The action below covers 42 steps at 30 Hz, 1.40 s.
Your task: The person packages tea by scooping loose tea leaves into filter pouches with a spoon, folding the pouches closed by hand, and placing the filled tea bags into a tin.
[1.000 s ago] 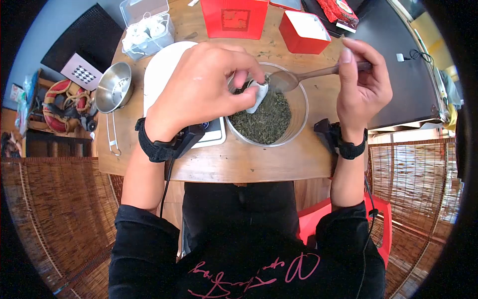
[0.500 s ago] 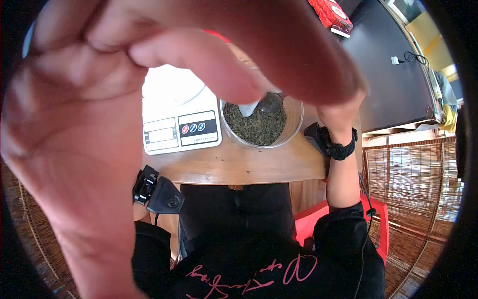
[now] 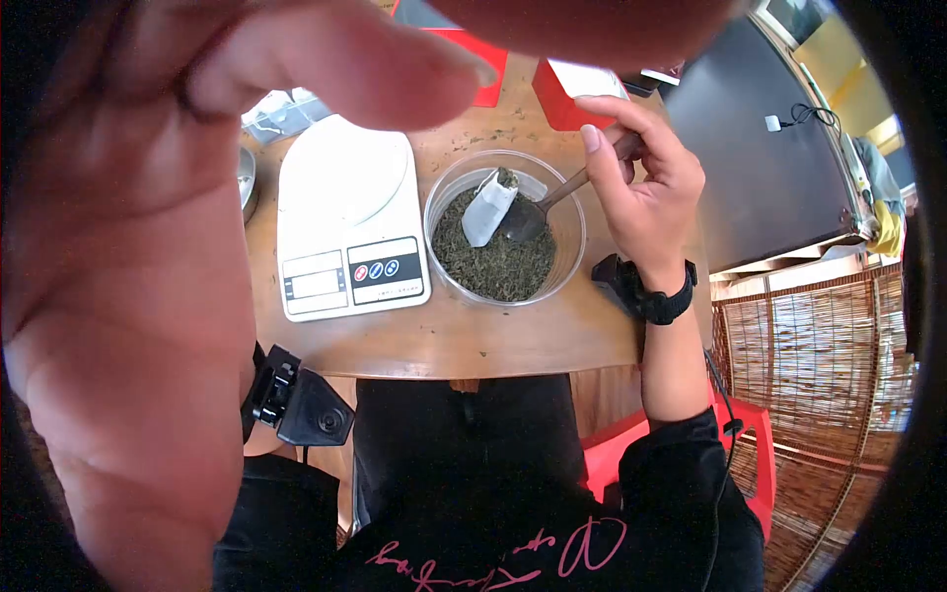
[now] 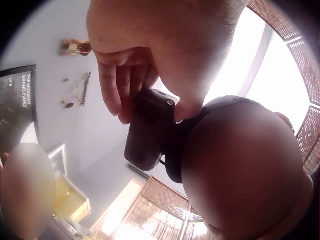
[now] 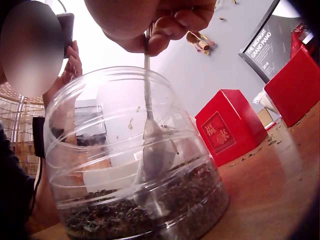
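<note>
My left hand [image 3: 128, 276] is raised close to the head camera and fills the left of the head view. In the left wrist view its fingers and thumb grip the black head-worn camera [image 4: 147, 132]. My right hand [image 3: 653, 187] holds a metal spoon [image 3: 567, 189] by its handle. The spoon's bowl rests on dried tea leaves [image 3: 493, 271] inside a clear plastic jar [image 5: 65, 150]. Beside the bowl, a small white tea bag [image 3: 485, 215] stands tilted in the leaves, some leaf showing at its open top.
Left of the jar is a white kitchen scale [image 3: 321, 222]. Red boxes [image 5: 227, 127] stand behind the jar on the wooden table [image 3: 473, 345], with loose leaves scattered near them. A clear box [image 3: 286, 118] and a metal pan [image 3: 247, 183] show partly at the left. Another person [image 4: 27, 190] is nearby.
My left hand has let go of the tea bag and come up to the head camera. The bag now stands in the leaves. The head view has shifted slightly; the right hand still holds the spoon.
</note>
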### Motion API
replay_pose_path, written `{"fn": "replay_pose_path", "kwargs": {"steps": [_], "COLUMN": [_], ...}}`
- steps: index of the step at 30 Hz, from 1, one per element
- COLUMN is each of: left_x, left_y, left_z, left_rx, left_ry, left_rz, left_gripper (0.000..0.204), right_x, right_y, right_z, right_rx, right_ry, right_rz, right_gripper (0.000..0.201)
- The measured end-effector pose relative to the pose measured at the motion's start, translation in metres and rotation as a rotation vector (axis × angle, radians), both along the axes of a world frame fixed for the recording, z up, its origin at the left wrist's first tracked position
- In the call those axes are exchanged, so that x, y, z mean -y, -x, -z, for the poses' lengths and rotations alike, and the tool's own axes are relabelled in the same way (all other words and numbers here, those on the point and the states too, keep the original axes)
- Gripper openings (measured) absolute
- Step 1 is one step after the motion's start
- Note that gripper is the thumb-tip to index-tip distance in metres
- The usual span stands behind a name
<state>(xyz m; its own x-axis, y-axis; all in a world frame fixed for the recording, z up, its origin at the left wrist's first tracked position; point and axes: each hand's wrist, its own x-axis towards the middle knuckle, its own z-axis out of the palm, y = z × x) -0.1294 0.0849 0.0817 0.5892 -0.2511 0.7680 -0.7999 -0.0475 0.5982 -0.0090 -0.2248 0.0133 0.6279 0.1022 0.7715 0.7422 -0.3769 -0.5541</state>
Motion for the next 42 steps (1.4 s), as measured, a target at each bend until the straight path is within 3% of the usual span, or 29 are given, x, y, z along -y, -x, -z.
{"fn": "replay_pose_path", "kwargs": {"steps": [3, 4, 5, 7, 9, 10, 12, 13, 16, 17, 18, 19, 20, 21, 23, 24, 26, 29, 32, 36, 40, 42], "left_x": [0.012, -0.007, -0.07, -0.012, 0.001, -0.114, -0.013, -0.009, 0.071, 0.074, 0.016, 0.029, 0.056, 0.057, 0.068, 0.08, 0.088, 0.09, 0.094, 0.103, 0.101, 0.105], "left_y": [-0.019, 0.013, 0.055, -0.005, -0.002, 0.068, 0.021, 0.02, -0.033, -0.041, -0.054, -0.059, -0.063, -0.058, -0.056, -0.057, -0.064, -0.071, -0.074, -0.078, -0.089, -0.087], "left_z": [-0.002, 0.002, 0.008, -0.006, -0.009, 0.0, -0.01, -0.012, -0.024, -0.026, -0.024, -0.026, -0.019, -0.02, -0.011, -0.006, 0.002, 0.019, 0.023, 0.024, 0.028, 0.024], "left_rx": [0.008, 0.007, 0.001, -0.016, -0.014, -0.013, -0.004, 0.0, 0.019, 0.026, 0.032, 0.035, 0.166, 0.014, -0.08, -0.115, -0.131, -0.094, -0.057, -0.07, 0.066, -0.026], "left_ry": [0.001, 0.003, 0.004, 0.006, 0.006, 0.005, 0.003, 0.003, 0.007, 0.011, 0.018, 0.025, 0.053, -0.069, -0.285, -0.363, -0.575, -0.672, -0.806, -0.947, -1.035, -1.052], "left_rz": [-0.005, -0.006, -0.006, -0.005, -0.012, -0.015, -0.014, -0.012, 0.021, 0.046, 0.077, 0.113, 0.029, -0.2, -0.133, -0.243, -0.272, -0.24, -0.236, -0.342, -0.367, -0.368], "left_gripper": [0.073, 0.073, 0.073, 0.074, 0.075, 0.075, 0.076, 0.077, 0.078, 0.078, 0.079, 0.079, 0.085, 0.079, 0.051, 0.04, 0.03, 0.027, 0.027, 0.028, 0.028, 0.026], "right_x": [0.001, 0.001, 0.0, -0.003, 0.0, 0.001, 0.002, 0.002, 0.0, 0.0, 0.001, -0.001, -0.002, 0.0, 0.001, -0.001, -0.003, -0.005, -0.007, -0.007, -0.009, -0.009], "right_y": [0.0, 0.0, 0.0, 0.001, -0.002, -0.002, -0.002, -0.001, -0.003, -0.003, -0.003, -0.002, -0.003, -0.003, -0.008, -0.011, -0.009, 0.001, -0.001, -0.002, -0.001, 0.001], "right_z": [0.001, 0.001, 0.001, 0.0, 0.001, 0.002, 0.002, 0.002, 0.002, 0.003, 0.002, 0.002, 0.002, 0.001, 0.002, 0.006, 0.01, 0.006, 0.011, 0.014, 0.014, 0.01], "right_rx": [-0.018, -0.014, -0.024, -0.016, -0.004, 0.012, -0.008, -0.029, -0.003, -0.007, -0.02, 0.001, 0.019, 0.039, 0.057, 0.088, 0.113, 0.016, 0.067, 0.067, 0.09, -0.087], "right_ry": [-0.003, 0.004, 0.004, -0.013, -0.006, -0.001, 0.002, 0.007, 0.017, 0.026, 0.02, 0.015, 0.01, 0.034, 0.06, 0.058, 0.055, 0.148, 0.138, 0.116, 0.097, 0.119], "right_rz": [-0.009, -0.013, -0.009, -0.03, -0.039, -0.049, -0.052, -0.058, -0.034, -0.017, -0.042, -0.051, -0.054, -0.051, -0.01, -0.033, -0.032, -0.05, -0.06, -0.072, -0.091, -0.059], "right_gripper": [0.025, 0.025, 0.025, 0.025, 0.025, 0.025, 0.026, 0.026, 0.026, 0.025, 0.025, 0.025, 0.025, 0.025, 0.024, 0.024, 0.023, 0.019, 0.022, 0.022, 0.021, 0.019]}}
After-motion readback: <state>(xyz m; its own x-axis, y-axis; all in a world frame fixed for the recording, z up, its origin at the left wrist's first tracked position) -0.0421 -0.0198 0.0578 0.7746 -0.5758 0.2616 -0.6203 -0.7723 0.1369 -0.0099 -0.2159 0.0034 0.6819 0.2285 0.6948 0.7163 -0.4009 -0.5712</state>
